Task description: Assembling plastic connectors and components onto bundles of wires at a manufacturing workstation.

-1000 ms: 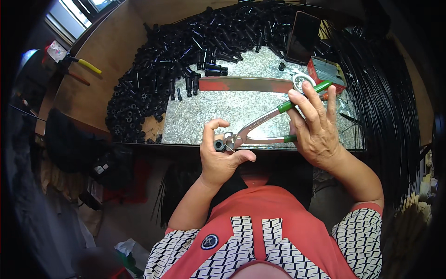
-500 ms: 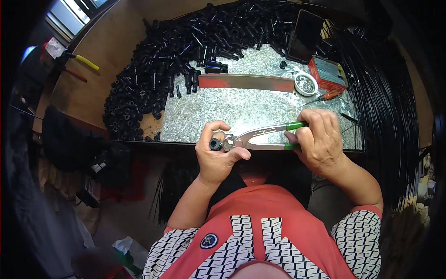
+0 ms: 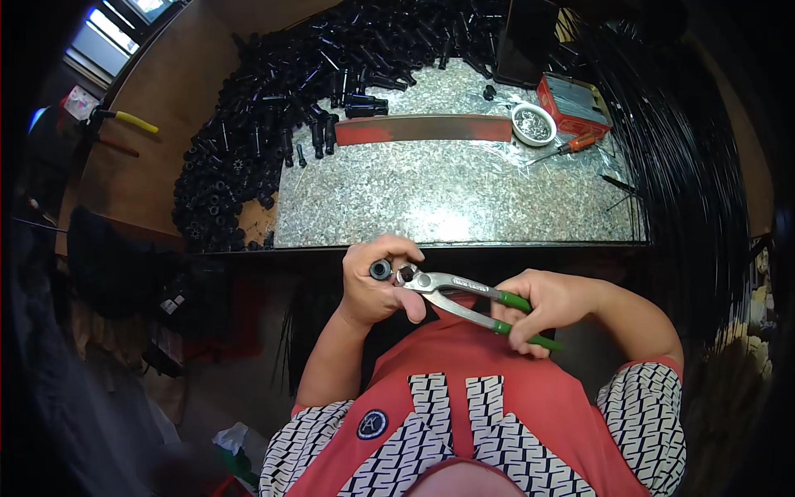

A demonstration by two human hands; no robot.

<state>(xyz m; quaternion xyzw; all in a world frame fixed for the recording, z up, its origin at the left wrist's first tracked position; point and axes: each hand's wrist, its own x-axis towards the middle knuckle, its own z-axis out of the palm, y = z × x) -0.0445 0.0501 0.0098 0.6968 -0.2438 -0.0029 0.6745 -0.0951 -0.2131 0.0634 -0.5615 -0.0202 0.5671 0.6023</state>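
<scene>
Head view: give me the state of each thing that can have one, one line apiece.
Silver metal pincers with green handles: handles apart, held in the right hand
Black tubular part: held in the left hand, round end showing
Round white dish: uncovered, small shiny pieces inside
Red rectangular box: seemingly open on top
Slim orange-handled screwdriver: lying down, not held
Black tubular pieces: heaped loosely

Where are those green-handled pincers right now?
In the head view, the green-handled pincers are just below centre, on the person's side of the speckled slab, gripped in the right hand, jaws at the left hand.
</scene>
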